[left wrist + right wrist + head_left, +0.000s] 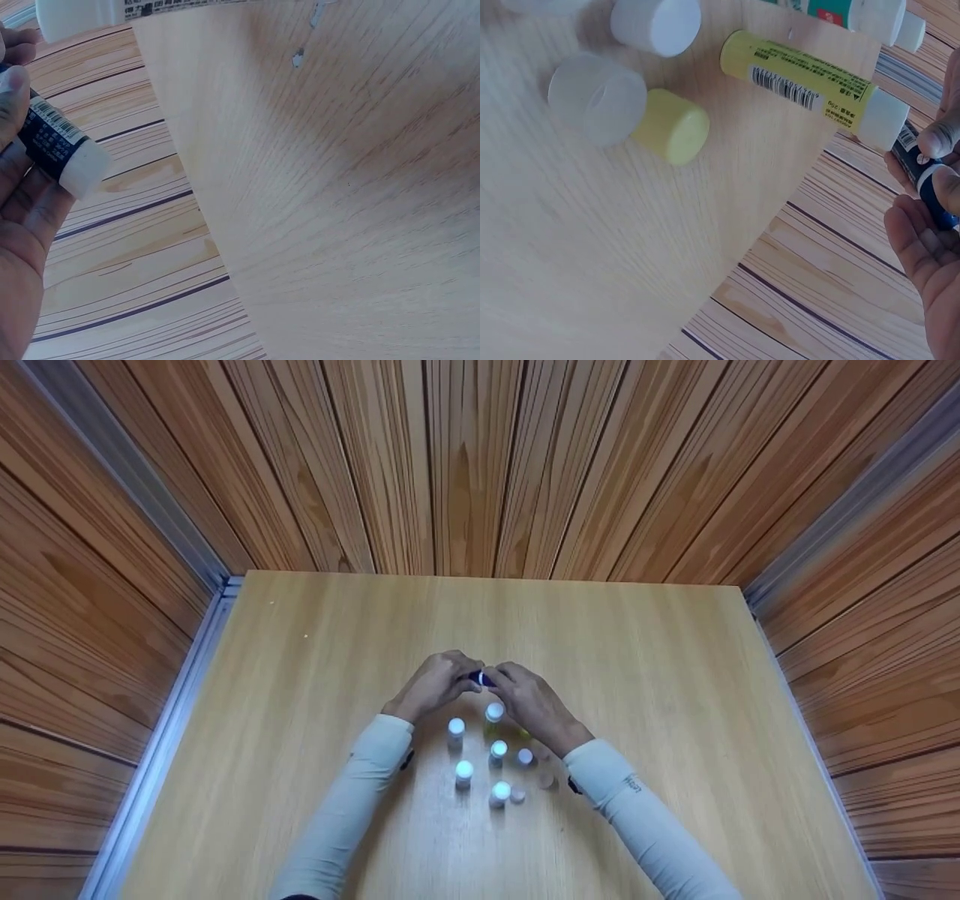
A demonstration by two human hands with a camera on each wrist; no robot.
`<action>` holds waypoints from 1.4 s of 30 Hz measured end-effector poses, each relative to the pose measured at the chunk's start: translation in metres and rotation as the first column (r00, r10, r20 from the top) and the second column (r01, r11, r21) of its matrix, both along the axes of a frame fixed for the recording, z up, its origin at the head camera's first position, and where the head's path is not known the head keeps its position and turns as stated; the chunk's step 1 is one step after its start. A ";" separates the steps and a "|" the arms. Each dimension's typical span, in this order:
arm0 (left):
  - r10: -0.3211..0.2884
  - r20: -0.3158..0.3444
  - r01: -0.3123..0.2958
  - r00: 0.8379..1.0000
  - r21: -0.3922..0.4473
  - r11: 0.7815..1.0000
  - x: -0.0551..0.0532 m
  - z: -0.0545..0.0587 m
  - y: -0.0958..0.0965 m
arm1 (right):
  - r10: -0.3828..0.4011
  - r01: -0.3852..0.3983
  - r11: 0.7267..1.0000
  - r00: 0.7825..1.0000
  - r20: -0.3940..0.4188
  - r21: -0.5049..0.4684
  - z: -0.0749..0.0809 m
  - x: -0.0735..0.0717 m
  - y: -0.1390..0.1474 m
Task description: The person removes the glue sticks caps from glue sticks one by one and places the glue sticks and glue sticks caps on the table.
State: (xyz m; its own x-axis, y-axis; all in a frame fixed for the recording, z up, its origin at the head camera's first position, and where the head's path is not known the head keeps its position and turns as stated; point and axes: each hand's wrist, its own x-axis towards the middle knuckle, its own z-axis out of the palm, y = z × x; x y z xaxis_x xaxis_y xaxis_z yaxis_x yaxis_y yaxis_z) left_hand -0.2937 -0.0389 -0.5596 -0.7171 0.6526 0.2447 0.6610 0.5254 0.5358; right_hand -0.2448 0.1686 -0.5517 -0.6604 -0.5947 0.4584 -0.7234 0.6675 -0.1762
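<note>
Both hands meet over the middle of the table around a dark blue glue stick (pixel 481 679). The left hand (pixel 439 681) pinches its barcoded body; a white end sticks out past the fingers in the left wrist view. At the opposite, blue end, the right hand (pixel 531 701) grips the stick with thumb and fingers. A pale band (pixel 928 174) shows between the two thumbs in the right wrist view. Just nearer than the hands stands a yellow glue stick (pixel 799 82) with a white end up. A yellow cap (pixel 679 129) sits under the right wrist.
Several more white-topped glue sticks, such as one at the left (pixel 456 727) and one at the front (pixel 500 793), stand on the wooden table (pixel 637 660). Loose caps lie beside them, including a white cap (pixel 658 26) and a translucent cap (pixel 596 97). Wood-plank walls (pixel 465 472) enclose the table.
</note>
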 end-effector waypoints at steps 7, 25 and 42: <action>-0.013 0.000 0.013 1.000 0.019 1.000 0.000 0.000 0.000 | -0.011 0.017 0.997 0.997 -0.074 0.080 0.002 0.002 0.001; 0.025 -0.050 -0.024 0.998 0.029 0.999 -0.001 -0.001 0.000 | -0.166 0.247 0.956 0.899 0.404 -0.158 0.011 -0.001 -0.012; 0.018 0.046 -0.020 0.999 0.046 0.999 0.000 -0.002 -0.002 | -0.084 0.102 0.988 0.984 0.159 -0.112 0.008 0.002 -0.005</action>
State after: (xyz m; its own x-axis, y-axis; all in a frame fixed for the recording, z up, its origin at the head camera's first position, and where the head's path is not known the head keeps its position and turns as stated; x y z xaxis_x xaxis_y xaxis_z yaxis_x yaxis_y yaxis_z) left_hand -0.2939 -0.0404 -0.5615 -0.7405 0.6272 0.2414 0.6253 0.5116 0.5893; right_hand -0.2424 0.1632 -0.5442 -0.7783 -0.4748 0.4108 -0.6173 0.6981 -0.3627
